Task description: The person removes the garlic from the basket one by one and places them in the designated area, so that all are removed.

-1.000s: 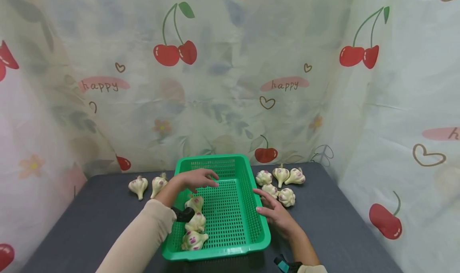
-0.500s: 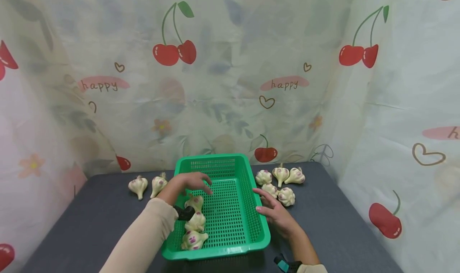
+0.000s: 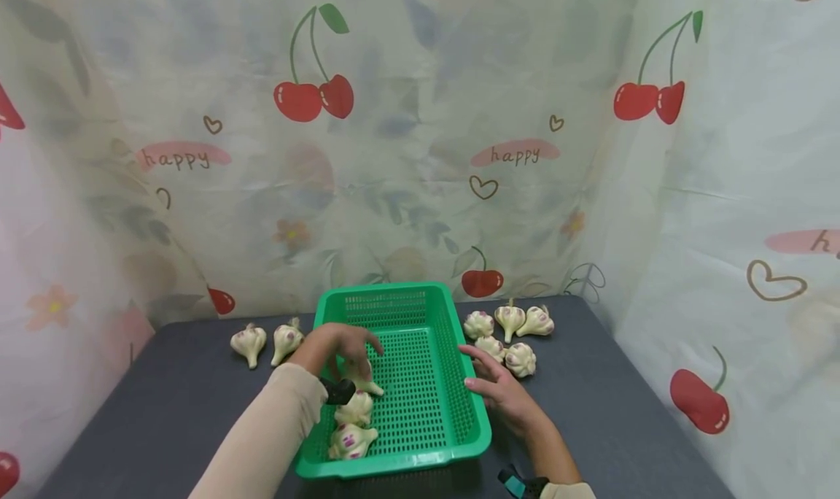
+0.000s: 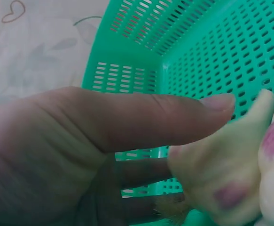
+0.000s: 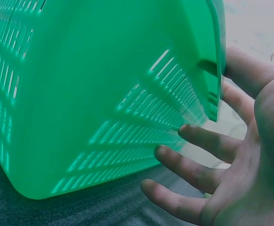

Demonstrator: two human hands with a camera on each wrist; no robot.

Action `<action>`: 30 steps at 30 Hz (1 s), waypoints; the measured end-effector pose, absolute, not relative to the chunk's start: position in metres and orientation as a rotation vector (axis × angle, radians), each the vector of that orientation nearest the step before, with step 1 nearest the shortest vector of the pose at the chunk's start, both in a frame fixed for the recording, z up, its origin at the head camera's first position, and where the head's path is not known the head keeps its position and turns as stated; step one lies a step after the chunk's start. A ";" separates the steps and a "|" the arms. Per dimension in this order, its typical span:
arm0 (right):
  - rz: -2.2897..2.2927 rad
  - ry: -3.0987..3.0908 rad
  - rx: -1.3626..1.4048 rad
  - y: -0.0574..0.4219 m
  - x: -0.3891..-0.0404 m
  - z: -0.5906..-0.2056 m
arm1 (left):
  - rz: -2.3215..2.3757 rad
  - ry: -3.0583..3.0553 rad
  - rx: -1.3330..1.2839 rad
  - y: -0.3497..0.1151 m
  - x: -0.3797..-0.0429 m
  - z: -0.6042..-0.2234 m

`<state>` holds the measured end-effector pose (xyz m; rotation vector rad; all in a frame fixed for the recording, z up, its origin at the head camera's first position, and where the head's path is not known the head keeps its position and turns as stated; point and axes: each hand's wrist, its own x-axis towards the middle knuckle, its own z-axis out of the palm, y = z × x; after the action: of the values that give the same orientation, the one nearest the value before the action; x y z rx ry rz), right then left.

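A green plastic basket point(image 3: 420, 458) with slotted walls stands on the dark table. Along its left side lie three garlic bulbs. My left hand point(image 3: 345, 341) reaches down over the farthest garlic bulb point(image 3: 363, 384), whose stem points right. In the left wrist view, the thumb of my left hand point(image 4: 104, 122) lies along the near side of this garlic bulb point(image 4: 216, 174) and the fingers curl behind it. A second garlic bulb point(image 3: 354, 410) and a third point(image 3: 352, 441) sit nearer. My right hand point(image 3: 504, 391) is at the basket's right rim, its fingers spread; firm contact is unclear.
Two garlic bulbs point(image 3: 249, 343) lie on the table point(image 3: 190, 404) to the left of the basket. Several more garlic bulbs point(image 3: 520, 360) are grouped to its right. A printed curtain point(image 3: 394, 192) hangs behind and along both sides.
My left hand has lowered onto the farthest bulb in the basket and gripped it. The bulb has turned, its stem now pointing right. The right hand keeps its place.
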<state>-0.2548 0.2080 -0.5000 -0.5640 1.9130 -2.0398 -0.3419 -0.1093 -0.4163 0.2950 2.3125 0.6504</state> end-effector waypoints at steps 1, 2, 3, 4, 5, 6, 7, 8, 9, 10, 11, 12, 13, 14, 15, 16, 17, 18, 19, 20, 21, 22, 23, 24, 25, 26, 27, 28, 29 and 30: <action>-2.041 1.908 -0.569 0.208 -0.255 -0.500 | 0.654 2.305 0.287 -0.109 -0.342 -0.417; -2.041 1.904 -0.574 0.208 -0.255 -0.500 | 0.657 2.297 0.277 -0.109 -0.341 -0.417; -2.039 1.905 -0.579 0.208 -0.256 -0.500 | 0.659 2.291 0.272 -0.109 -0.341 -0.418; -2.041 1.900 -0.584 0.208 -0.256 -0.499 | 0.659 2.286 0.266 -0.109 -0.341 -0.418; -2.041 1.897 -0.588 0.208 -0.256 -0.499 | 0.660 2.281 0.262 -0.109 -0.341 -0.419; -2.041 1.892 -0.591 0.207 -0.256 -0.499 | 0.654 2.281 0.262 -0.109 -0.341 -0.420; -2.043 1.886 -0.593 0.207 -0.256 -0.499 | 0.649 2.287 0.263 -0.109 -0.341 -0.420; -2.044 1.880 -0.594 0.207 -0.256 -0.499 | 0.644 2.293 0.261 -0.108 -0.341 -0.420; -2.045 1.876 -0.594 0.206 -0.255 -0.499 | 0.637 2.302 0.264 -0.108 -0.340 -0.420; -2.047 1.870 -0.593 0.206 -0.255 -0.499 | 0.633 2.308 0.265 -0.109 -0.340 -0.420; -2.047 1.868 -0.593 0.206 -0.255 -0.500 | 0.627 2.316 0.269 -0.109 -0.340 -0.420; -2.049 1.864 -0.594 0.206 -0.255 -0.500 | 0.618 2.326 0.276 -0.109 -0.339 -0.420; -2.049 1.863 -0.595 0.206 -0.255 -0.500 | 0.615 2.335 0.281 -0.110 -0.339 -0.420; -2.051 1.862 -0.595 0.206 -0.255 -0.499 | 0.619 2.343 0.285 -0.110 -0.339 -0.420; -2.051 1.865 -0.595 0.206 -0.255 -0.499 | 0.618 2.354 0.296 -0.111 -0.339 -0.419; -2.051 1.868 -0.595 0.206 -0.255 -0.499 | 0.624 2.366 0.307 -0.111 -0.339 -0.419; -2.052 1.868 -0.596 0.206 -0.255 -0.499 | 0.628 2.379 0.322 -0.112 -0.339 -0.419; -2.052 1.871 -0.595 0.206 -0.255 -0.499 | 0.641 2.388 0.337 -0.113 -0.339 -0.418; -2.052 1.872 -0.595 0.205 -0.255 -0.499 | 0.657 2.393 0.352 -0.114 -0.339 -0.418; -2.052 1.873 -0.594 0.205 -0.255 -0.499 | 0.670 2.397 0.372 -0.115 -0.339 -0.417; -2.052 1.875 -0.592 0.205 -0.255 -0.499 | 0.682 2.399 0.394 -0.116 -0.339 -0.417; -2.052 1.875 -0.591 0.205 -0.254 -0.499 | 0.694 2.400 0.416 -0.117 -0.339 -0.417; -2.051 1.876 -0.590 0.205 -0.254 -0.499 | 0.705 2.396 0.431 -0.119 -0.339 -0.416; -2.051 1.879 -0.586 0.205 -0.254 -0.499 | 0.715 2.395 0.449 -0.120 -0.339 -0.415; -2.052 1.882 -0.582 0.205 -0.254 -0.499 | 0.721 2.398 0.469 -0.121 -0.340 -0.414; -2.052 1.886 -0.575 0.205 -0.254 -0.499 | 0.730 2.404 0.485 -0.123 -0.340 -0.412; -2.052 1.895 -0.567 0.205 -0.254 -0.500 | 0.747 2.405 0.497 -0.124 -0.340 -0.411; -2.052 1.902 -0.558 0.205 -0.254 -0.500 | 0.747 2.417 0.530 -0.125 -0.341 -0.409; -2.053 1.910 -0.548 0.206 -0.254 -0.500 | 0.757 2.427 0.545 -0.125 -0.341 -0.407; -2.052 1.918 -0.539 0.206 -0.254 -0.500 | 0.773 2.434 0.562 -0.126 -0.341 -0.405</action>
<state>-0.2536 0.2058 -0.5001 -0.5394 1.9180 -2.0524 -0.3411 -0.1261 -0.4045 0.5623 2.4336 0.7728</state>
